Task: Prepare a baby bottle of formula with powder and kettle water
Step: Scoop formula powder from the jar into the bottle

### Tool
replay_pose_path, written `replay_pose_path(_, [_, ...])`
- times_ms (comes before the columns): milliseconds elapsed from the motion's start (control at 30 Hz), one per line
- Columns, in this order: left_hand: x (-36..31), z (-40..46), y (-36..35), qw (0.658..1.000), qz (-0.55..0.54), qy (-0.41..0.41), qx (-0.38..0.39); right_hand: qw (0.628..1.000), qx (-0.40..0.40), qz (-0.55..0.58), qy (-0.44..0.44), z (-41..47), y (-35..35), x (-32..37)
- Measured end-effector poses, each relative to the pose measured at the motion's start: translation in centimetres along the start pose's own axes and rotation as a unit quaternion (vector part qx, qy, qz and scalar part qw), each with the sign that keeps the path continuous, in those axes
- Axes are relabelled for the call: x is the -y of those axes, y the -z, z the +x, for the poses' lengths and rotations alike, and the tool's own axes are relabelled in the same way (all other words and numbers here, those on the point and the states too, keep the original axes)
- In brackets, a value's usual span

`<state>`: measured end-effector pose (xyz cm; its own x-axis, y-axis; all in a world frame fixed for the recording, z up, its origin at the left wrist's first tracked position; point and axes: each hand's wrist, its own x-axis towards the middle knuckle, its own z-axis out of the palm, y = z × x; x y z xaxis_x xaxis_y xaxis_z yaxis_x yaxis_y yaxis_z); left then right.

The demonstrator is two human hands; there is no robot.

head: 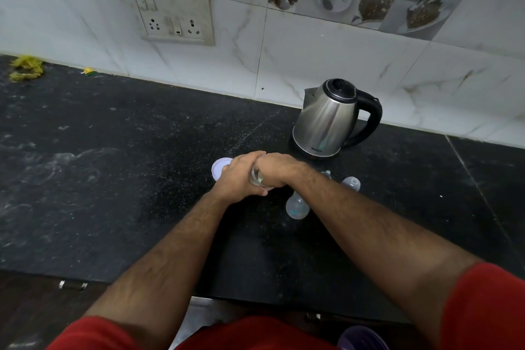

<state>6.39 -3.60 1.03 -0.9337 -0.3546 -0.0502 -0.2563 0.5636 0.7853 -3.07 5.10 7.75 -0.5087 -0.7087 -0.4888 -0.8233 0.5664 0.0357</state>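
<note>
Two hands (241,176) (274,170) grip one jar (258,179); one kettle (326,119) behind.

Single view, head-mounted, wide-angle. Looks forward and steeply down from above the person's chest onto the dark bench (113,179). Both forearms enter from the bottom edge; the hands sit near frame centre, at arm's reach. Tiled wall (312,51) fills the top third. Straight lines bow towards the edges. No second view.
</note>
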Motion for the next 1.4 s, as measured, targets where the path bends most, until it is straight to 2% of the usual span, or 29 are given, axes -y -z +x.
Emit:
replay_pose_path(167, [-0.4,-0.2,0.2,1.000,0.010,0.000,0.002,1.000,-0.013,0.008,0.016,-0.5,0.1,-0.1])
replay_pose_path(267, [-0.7,-0.2,0.4,1.000,0.009,0.001,0.003,0.997,-0.053,-0.003,0.062,-1.2,0.4,-0.6])
replay_pose_path(367, [-0.8,-0.1,0.5,1.000,0.010,0.005,0.007,0.993,-0.097,-0.010,0.065,-2.0,0.7,-1.2])
replay_pose_path(533, [-1.0,-0.4,0.4,1.000,0.017,0.015,-0.009,0.985,-0.168,-0.032,-0.010,-2.7,0.6,-2.0])
replay_pose_path(633, [-1.3,-0.4,0.2,1.000,0.021,0.017,-0.016,0.979,-0.191,0.019,-0.073,-2.5,0.2,-1.7])
replay_pose_path(800, [-1.8,-0.5,-0.1,0.999,0.031,0.027,-0.029,0.962,-0.186,0.127,-0.158,-1.7,-0.8,-0.4])
replay_pose_path(1033, [-2.1,-0.6,-0.3,0.998,0.037,0.038,-0.033,0.946,-0.148,0.229,-0.173,-1.4,-1.3,0.3])
replay_pose_path(1233, [-2.1,-0.8,-0.3,0.997,0.027,0.046,-0.047,0.892,-0.148,0.392,-0.168,-2.1,-1.2,-2.1])
replay_pose_path(1400, [-2.2,-0.8,-0.4,0.996,0.043,0.055,-0.053,0.818,-0.178,0.517,-0.180,-3.1,-1.7,-4.3])
